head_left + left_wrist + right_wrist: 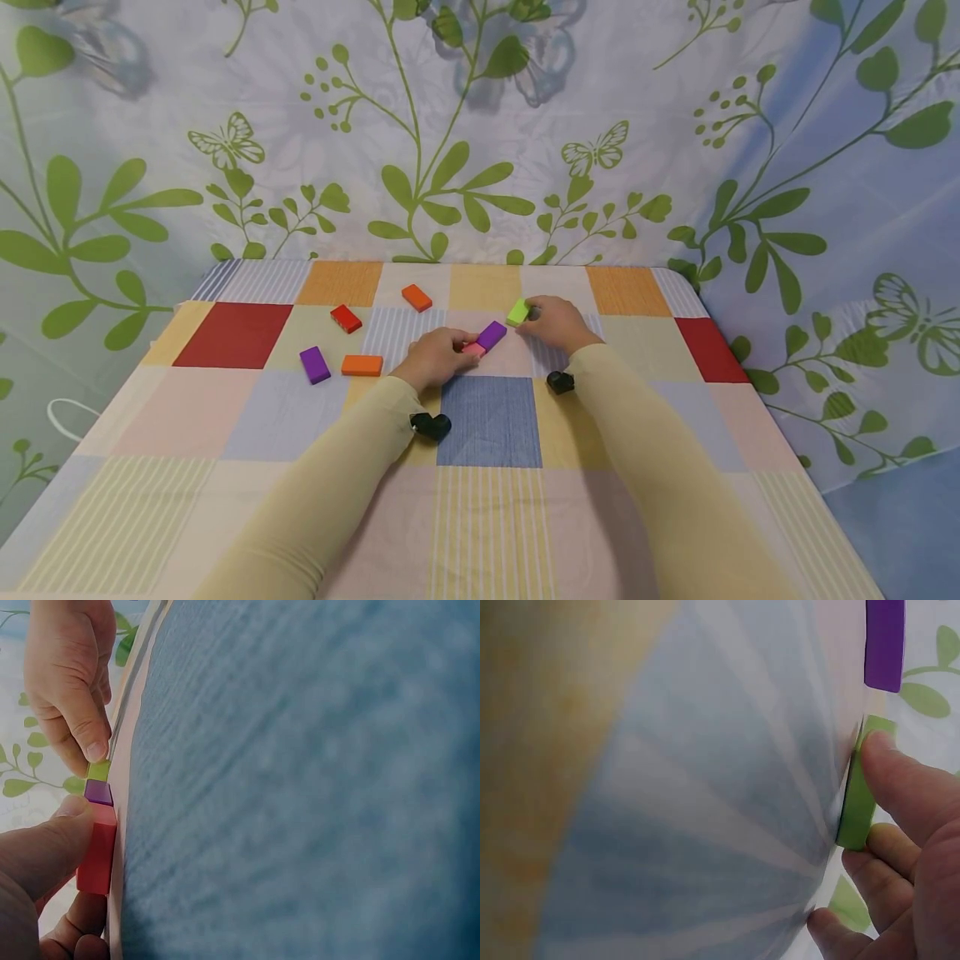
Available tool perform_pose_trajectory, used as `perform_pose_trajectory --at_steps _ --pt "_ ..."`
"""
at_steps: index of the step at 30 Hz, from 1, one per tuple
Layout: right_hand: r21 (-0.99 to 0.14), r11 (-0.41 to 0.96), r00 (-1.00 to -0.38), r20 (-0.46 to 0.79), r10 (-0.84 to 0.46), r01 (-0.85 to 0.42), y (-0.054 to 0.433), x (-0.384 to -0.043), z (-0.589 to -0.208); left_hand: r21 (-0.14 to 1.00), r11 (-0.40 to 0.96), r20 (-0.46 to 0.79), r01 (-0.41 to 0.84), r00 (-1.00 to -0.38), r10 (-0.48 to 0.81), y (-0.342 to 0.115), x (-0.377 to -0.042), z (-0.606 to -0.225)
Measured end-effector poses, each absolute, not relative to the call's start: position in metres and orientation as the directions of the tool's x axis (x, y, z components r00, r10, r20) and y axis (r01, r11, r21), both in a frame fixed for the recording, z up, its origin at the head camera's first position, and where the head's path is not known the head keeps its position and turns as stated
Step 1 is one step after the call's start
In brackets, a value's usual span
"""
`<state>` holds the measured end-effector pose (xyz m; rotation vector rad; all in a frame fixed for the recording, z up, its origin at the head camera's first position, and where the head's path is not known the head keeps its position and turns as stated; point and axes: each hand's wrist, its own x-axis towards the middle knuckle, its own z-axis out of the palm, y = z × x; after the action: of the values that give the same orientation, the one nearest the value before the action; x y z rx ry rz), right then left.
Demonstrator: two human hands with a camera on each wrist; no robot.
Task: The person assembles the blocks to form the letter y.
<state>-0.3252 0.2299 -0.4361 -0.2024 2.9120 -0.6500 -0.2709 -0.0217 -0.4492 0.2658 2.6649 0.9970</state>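
My left hand (435,357) pinches a pink rectangular block (474,350) between thumb and fingers; in the left wrist view the thumb lies along the block's side. A purple block (492,335) lies end to end with the pink one on the cloth, no hand on it. To its upper right, my right hand (558,322) grips a lime green block (517,312) by its outer part. The right wrist view shows the thumb on the green block (859,795), fingers behind it, and a small gap between it and the purple block (885,645).
Left of the hands lie a red block (347,318), an orange block (417,297), a second orange block (362,365) and another purple block (315,364). A patchwork cloth (487,533) covers the table. Behind it hangs a leaf-patterned curtain (315,150).
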Motion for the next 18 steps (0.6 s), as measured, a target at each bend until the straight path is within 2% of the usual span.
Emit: perform_pose_trajectory --at_steps 18 --pt "-0.39 0.914 -0.977 -0.13 -0.171 -0.108 0.223 -0.325 -0.4374 0.659 0.748 -0.196 0.079 -0.942 0.272 -0.0225 -0.2716 -0.4486"
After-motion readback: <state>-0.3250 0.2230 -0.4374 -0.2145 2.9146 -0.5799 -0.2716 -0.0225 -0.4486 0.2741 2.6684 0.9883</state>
